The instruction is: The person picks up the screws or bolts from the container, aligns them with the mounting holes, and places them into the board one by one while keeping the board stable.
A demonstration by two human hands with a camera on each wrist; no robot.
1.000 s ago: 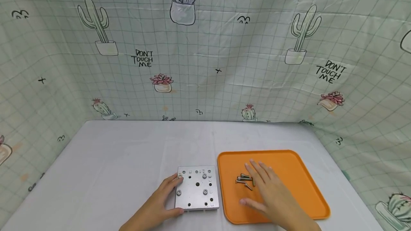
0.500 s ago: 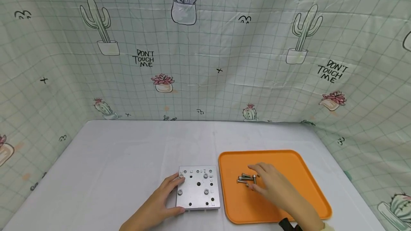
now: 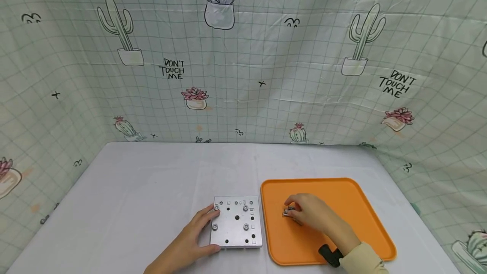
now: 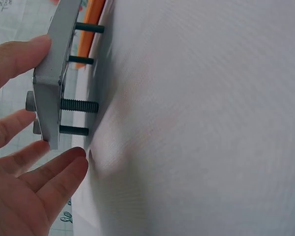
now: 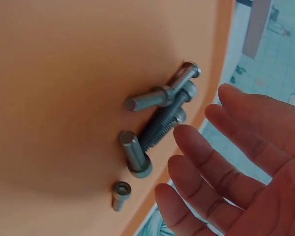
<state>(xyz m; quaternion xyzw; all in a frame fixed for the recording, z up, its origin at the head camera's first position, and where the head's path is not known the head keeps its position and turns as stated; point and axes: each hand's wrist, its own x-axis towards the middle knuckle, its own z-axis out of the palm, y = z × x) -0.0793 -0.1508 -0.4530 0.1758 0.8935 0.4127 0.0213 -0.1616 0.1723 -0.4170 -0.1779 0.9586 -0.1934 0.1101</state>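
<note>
A silver metal plate (image 3: 236, 231) with drilled holes lies on the white table, several socket-head screws seated in it. Their threaded ends (image 4: 79, 105) stick out from its underside in the left wrist view. My left hand (image 3: 194, 236) grips the plate's left side, thumb at the front edge and index finger at the far left corner. To the right, my right hand (image 3: 313, 212) hovers with bent fingers over a small pile of loose screws (image 3: 290, 211) in the orange tray. In the right wrist view its fingertips (image 5: 189, 137) are beside the screws (image 5: 162, 110), with none between them.
The orange tray (image 3: 296, 257) stands right of the plate, its raised rim close to the plate's edge. One small screw (image 5: 120, 194) lies a little apart from the pile. A patterned cloth (image 3: 243, 54) hangs behind the white table (image 3: 152, 181).
My right hand, spread flat over the tray before, has bent its fingers and moved left onto the loose screws. My left hand keeps its grip on the plate.
</note>
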